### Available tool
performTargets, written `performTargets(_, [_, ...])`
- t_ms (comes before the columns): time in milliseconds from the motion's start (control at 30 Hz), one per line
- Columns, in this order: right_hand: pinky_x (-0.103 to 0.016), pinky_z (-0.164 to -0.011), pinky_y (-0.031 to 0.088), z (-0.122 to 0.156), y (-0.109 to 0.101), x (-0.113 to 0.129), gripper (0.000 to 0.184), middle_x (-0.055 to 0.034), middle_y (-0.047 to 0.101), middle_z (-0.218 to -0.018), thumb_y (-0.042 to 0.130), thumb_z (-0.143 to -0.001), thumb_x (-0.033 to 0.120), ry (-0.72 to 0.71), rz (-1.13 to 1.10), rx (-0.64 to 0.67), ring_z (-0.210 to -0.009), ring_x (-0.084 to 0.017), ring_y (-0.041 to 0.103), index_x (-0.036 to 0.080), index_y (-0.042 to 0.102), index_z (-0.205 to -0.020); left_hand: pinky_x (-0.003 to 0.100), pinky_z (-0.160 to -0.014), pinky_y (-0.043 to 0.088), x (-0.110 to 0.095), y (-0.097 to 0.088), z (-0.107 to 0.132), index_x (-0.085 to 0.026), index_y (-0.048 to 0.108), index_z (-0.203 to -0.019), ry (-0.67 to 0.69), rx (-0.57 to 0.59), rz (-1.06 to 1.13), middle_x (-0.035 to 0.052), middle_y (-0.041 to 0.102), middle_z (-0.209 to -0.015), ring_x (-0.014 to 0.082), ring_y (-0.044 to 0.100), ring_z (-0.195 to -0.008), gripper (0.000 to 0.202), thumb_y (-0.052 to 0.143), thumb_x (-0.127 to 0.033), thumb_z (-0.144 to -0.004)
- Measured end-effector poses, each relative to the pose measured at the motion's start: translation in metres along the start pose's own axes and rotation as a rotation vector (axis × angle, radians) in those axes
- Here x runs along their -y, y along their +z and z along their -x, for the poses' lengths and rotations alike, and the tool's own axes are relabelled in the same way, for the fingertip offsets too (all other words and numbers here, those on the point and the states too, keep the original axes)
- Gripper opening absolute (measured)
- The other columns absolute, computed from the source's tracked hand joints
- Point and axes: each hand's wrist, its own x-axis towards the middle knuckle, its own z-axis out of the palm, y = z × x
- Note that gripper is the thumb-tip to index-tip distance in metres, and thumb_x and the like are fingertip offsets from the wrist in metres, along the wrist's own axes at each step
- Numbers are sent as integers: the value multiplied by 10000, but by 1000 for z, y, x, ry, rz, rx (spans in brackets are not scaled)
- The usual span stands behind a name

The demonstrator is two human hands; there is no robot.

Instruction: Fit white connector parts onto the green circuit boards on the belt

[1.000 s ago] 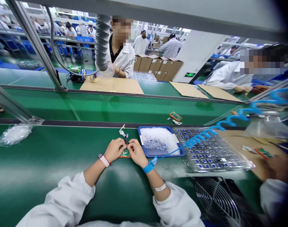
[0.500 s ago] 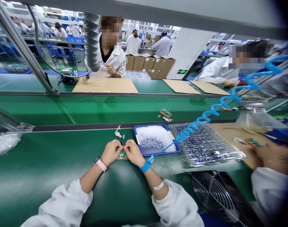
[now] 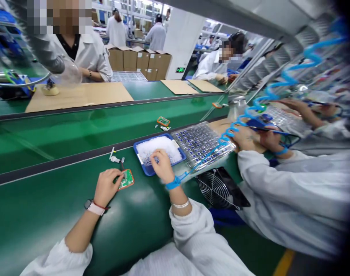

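Two bare hands work above the green table. The left hand has its fingertips on the left side of a circuit board, which lies flat on the tabletop. The right hand is over a blue tray of white bits, fingers curled toward the thumb; at this size I cannot tell whether either hand grips anything. Just beyond the board lie white parts. Farther off, another board sits on the green belt, with cardboard past it.
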Motion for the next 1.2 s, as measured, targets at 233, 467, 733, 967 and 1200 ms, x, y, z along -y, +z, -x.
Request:
performTargets(233, [-394, -823, 368, -4, -38, -61, 137, -59, 598, -753, 544, -754, 147, 142, 308, 32, -837, -226, 545, 196, 548, -626, 347, -756, 404, -3, -1, -5, -210, 673, -877, 5, 27, -36, 45, 695, -924, 212, 605, -864, 215, 492, -324, -897])
performTargets(467, [-402, -834, 326, 0, -44, -73, 122, -73, 634, -772, 567, -758, 196, 180, 387, 61, -852, -238, 543, 183, 582, -637, 341, -768, 404, -2, -2, -8, -218, 674, -861, -38, 55, -40, 33, 696, -932, 211, 602, -870, 166, 527, -295, -876])
performTargets(733, [-402, -850, 319, 2, -43, -81, 131, -84, 636, -801, 560, -751, 211, 194, 448, 137, -857, -235, 537, 167, 636, -654, 328, -787, 436, -2, -4, -7, -196, 657, -873, -66, 17, 125, 41, 683, -918, 197, 608, -879, 107, 578, -251, -828])
performTargets(967, [-385, -834, 317, -1, -43, -80, 164, -89, 643, -773, 540, -750, 194, 231, 493, 189, -867, -242, 534, 157, 648, -633, 336, -782, 452, 2, -6, -6, -196, 654, -880, -43, 25, 151, 48, 676, -916, 195, 607, -856, 116, 568, -255, -830])
performTargets(1200, [-358, -796, 322, -3, -34, -75, 204, -110, 639, -863, 525, -779, 242, 322, 604, 156, -874, -237, 507, 150, 668, -666, 349, -803, 450, 3, -6, -5, -199, 635, -919, -28, 46, 151, 53, 669, -948, 200, 600, -889, 128, 545, -250, -845])
